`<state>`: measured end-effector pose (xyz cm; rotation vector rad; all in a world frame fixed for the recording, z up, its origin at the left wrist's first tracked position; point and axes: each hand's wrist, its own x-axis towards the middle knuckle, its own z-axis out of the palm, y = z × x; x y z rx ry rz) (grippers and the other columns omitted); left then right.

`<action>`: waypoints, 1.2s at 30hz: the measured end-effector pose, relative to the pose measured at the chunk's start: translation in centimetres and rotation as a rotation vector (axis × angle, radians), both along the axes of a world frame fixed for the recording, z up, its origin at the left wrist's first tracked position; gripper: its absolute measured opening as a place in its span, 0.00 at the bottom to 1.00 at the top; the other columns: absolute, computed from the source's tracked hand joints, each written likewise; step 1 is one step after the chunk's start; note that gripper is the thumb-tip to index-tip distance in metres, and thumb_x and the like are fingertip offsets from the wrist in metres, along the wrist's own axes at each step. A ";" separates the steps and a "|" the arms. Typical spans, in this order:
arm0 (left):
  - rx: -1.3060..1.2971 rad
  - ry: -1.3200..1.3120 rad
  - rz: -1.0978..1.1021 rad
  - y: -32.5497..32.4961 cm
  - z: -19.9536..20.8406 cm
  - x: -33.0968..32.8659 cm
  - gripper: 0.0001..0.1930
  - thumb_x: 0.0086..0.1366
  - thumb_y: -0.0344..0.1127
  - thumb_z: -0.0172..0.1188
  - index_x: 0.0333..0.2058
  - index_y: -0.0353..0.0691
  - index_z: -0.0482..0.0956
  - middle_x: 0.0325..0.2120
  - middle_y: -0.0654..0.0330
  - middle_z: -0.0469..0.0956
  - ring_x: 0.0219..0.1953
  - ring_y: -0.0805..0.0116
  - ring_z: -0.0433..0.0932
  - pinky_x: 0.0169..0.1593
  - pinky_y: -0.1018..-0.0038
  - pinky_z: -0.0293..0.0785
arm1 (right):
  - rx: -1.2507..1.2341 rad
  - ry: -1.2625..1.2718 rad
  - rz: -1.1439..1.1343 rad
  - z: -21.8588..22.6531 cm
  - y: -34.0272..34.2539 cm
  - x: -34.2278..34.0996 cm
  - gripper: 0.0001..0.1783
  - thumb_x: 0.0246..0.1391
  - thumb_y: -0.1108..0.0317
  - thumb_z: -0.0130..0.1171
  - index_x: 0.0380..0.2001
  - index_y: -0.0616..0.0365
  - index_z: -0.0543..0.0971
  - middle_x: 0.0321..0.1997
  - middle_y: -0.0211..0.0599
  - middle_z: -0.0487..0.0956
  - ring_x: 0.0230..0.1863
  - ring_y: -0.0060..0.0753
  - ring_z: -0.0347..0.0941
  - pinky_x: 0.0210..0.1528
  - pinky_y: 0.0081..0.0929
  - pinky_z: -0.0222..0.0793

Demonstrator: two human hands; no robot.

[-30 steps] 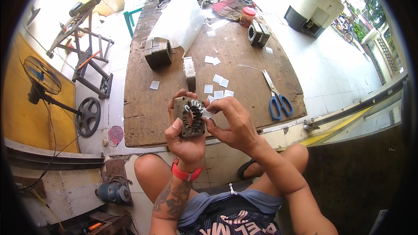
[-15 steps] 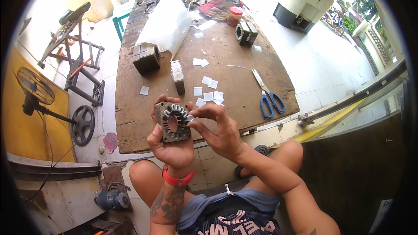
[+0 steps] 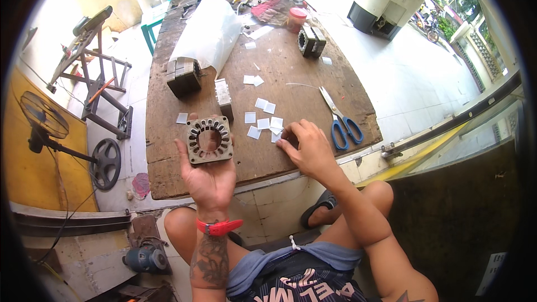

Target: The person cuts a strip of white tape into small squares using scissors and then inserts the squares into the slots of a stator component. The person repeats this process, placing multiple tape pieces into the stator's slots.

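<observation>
A stator core (image 3: 194, 152) of dull grey metal, square with a round toothed bore, rests on the upturned palm and fingers of my left hand (image 3: 210, 184). Pale liners show in several of its slots. My right hand (image 3: 311, 148) is low over the table, its thumb and forefinger closing on the edge of a white insulation slip (image 3: 276, 137). That slip lies at the near right of a loose group of small white slips (image 3: 263, 124). Just beyond the stator core stands a narrow metal block (image 3: 222, 93) with a pale top.
Blue-handled scissors (image 3: 341, 126) lie right of my right hand. Two more stator cores, one at left (image 3: 183, 77) and one farther right (image 3: 311, 41), stand on the wooden table (image 3: 184, 182). Clear plastic sheeting (image 3: 204, 36) and a red-lidded jar (image 3: 296, 19) are farther back.
My right hand has left the stator core and moved right, down to the slips. My left hand has shifted slightly left and turned palm up, with the core's face tilted upward.
</observation>
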<state>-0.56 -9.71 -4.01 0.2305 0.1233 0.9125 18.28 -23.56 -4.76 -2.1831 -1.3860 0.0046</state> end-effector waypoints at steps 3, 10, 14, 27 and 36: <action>0.031 -0.007 0.031 -0.5 0.1 0.6 0.25 0.81 0.53 0.46 0.68 0.47 0.72 0.63 0.50 0.76 0.68 0.55 0.72 0.73 0.49 0.63 | 0.017 0.126 -0.014 -0.1 0.2 0.5 0.15 0.60 0.58 0.70 0.43 0.56 0.83 0.38 0.39 0.78 0.38 0.42 0.77 0.47 0.40 0.72; -0.078 -0.061 -0.074 -1.1 0.3 0.3 0.21 0.79 0.54 0.50 0.60 0.50 0.76 0.68 0.42 0.69 0.71 0.39 0.67 0.73 0.36 0.61 | 0.084 0.453 -0.002 1.2 0.7 0.2 0.13 0.62 0.66 0.68 0.49 0.55 0.83 0.41 0.38 0.80 0.36 0.29 0.76 0.38 0.30 0.74; 0.103 0.129 0.057 -1.5 0.0 0.8 0.21 0.79 0.53 0.51 0.59 0.46 0.74 0.66 0.43 0.71 0.68 0.44 0.71 0.69 0.42 0.70 | 0.420 0.368 0.267 2.3 0.8 -1.6 0.21 0.63 0.76 0.66 0.60 0.54 0.81 0.42 0.39 0.82 0.35 0.29 0.78 0.39 0.26 0.75; 0.236 0.147 0.025 -3.7 0.2 1.4 0.23 0.80 0.51 0.47 0.62 0.40 0.70 0.67 0.47 0.70 0.67 0.53 0.72 0.70 0.58 0.69 | 0.464 -0.129 0.409 2.2 2.0 -3.0 0.20 0.54 0.74 0.70 0.50 0.57 0.79 0.41 0.39 0.79 0.43 0.44 0.79 0.47 0.39 0.79; 0.170 0.154 0.055 -3.7 0.3 1.4 0.25 0.80 0.53 0.46 0.63 0.41 0.70 0.65 0.46 0.72 0.66 0.52 0.73 0.69 0.57 0.70 | 0.548 0.013 0.402 1.3 2.4 -3.7 0.21 0.56 0.75 0.71 0.54 0.55 0.80 0.44 0.40 0.82 0.44 0.44 0.81 0.47 0.40 0.81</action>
